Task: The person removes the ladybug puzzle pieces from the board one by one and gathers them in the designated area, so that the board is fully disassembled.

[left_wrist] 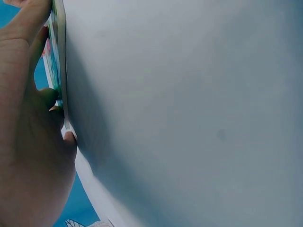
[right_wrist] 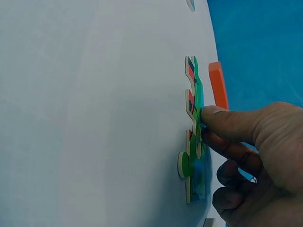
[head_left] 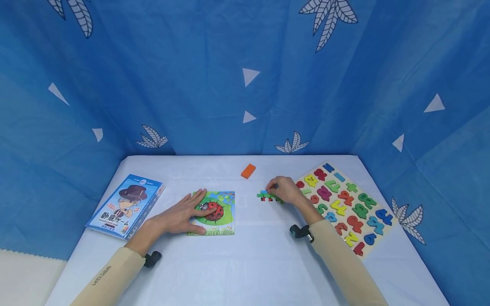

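A square ladybug jigsaw puzzle [head_left: 226, 221] lies on the white table, and my left hand [head_left: 183, 213] rests across its left part with the fingers spread. In the left wrist view the puzzle's edge [left_wrist: 61, 56] shows beside that hand. To the right, my right hand [head_left: 286, 190] pinches a green and blue puzzle piece between thumb and index finger. Other puzzle pieces [head_left: 266, 198] with red and black parts lie against it; in the right wrist view these pieces [right_wrist: 189, 161] form a row. My fingertips hide part of them.
An orange block [head_left: 248, 171] lies at the back. At the right is a number board [head_left: 367, 253] with colourful raised numerals. A blue game box [head_left: 126, 206] stands at the left. Blue curtains [head_left: 214, 76] hang behind the table and at its sides.
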Demonstrator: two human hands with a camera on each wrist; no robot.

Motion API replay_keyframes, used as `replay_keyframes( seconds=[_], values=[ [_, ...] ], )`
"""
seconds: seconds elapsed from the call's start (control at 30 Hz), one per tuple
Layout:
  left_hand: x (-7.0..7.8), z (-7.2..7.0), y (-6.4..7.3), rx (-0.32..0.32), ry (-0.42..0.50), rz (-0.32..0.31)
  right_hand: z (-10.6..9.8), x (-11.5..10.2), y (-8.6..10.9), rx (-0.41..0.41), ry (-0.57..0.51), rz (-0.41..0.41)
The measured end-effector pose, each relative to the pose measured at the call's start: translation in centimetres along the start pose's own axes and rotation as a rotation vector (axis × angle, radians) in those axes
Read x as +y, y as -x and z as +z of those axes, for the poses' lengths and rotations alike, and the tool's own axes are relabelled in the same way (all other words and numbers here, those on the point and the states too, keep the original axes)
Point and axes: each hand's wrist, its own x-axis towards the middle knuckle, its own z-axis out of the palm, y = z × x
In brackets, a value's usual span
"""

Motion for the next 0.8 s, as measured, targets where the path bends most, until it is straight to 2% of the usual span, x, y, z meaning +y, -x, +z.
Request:
replay_keyframes(
  seconds=[0.8],
  values=[
    [0.1,0.15,0.06,0.032,0.008,-0.004,-0.03,-0.09,0.11,0.009,0.015,-0.021]
  ],
)
